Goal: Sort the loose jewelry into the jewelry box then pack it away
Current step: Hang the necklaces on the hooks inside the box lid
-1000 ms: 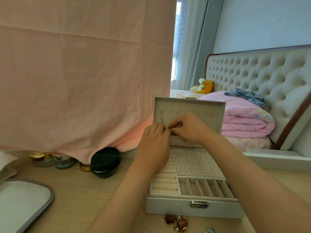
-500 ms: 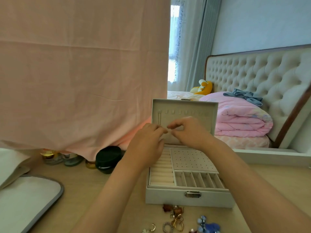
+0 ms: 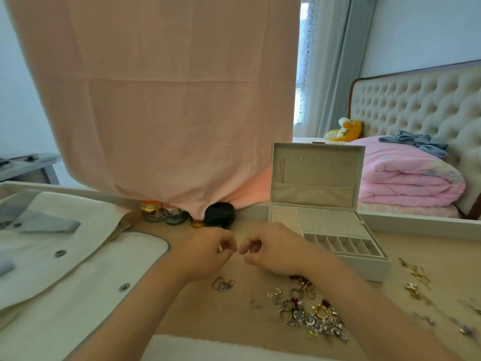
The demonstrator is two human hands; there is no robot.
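The white jewelry box (image 3: 375, 269) stands open on the tan table, its lid (image 3: 316, 152) upright. A thin gold necklace (image 3: 282, 168) hangs from a hook at the lid's left. My left hand (image 3: 208, 252) and my right hand (image 3: 273, 250) hover just left of the box front, fingertips almost touching, fingers curled with nothing visible in them. Under my right forearm lies a pile of loose rings (image 3: 308, 315). A silver piece (image 3: 222, 284) sits below my left hand. Gold earrings (image 3: 414, 273) lie right of the box.
A pink cloth (image 3: 169, 100) hangs down behind the table. A black jar (image 3: 220, 214) and small bottles (image 3: 153, 211) stand at its hem. A cream jacket (image 3: 65, 256) covers the left side. A white towel (image 3: 208, 347) lies at the near edge. A bed is beyond.
Both hands have come down and left from the box lid to the table in front. The necklace stays hanging in the lid. The view has tipped down, showing the loose jewelry.
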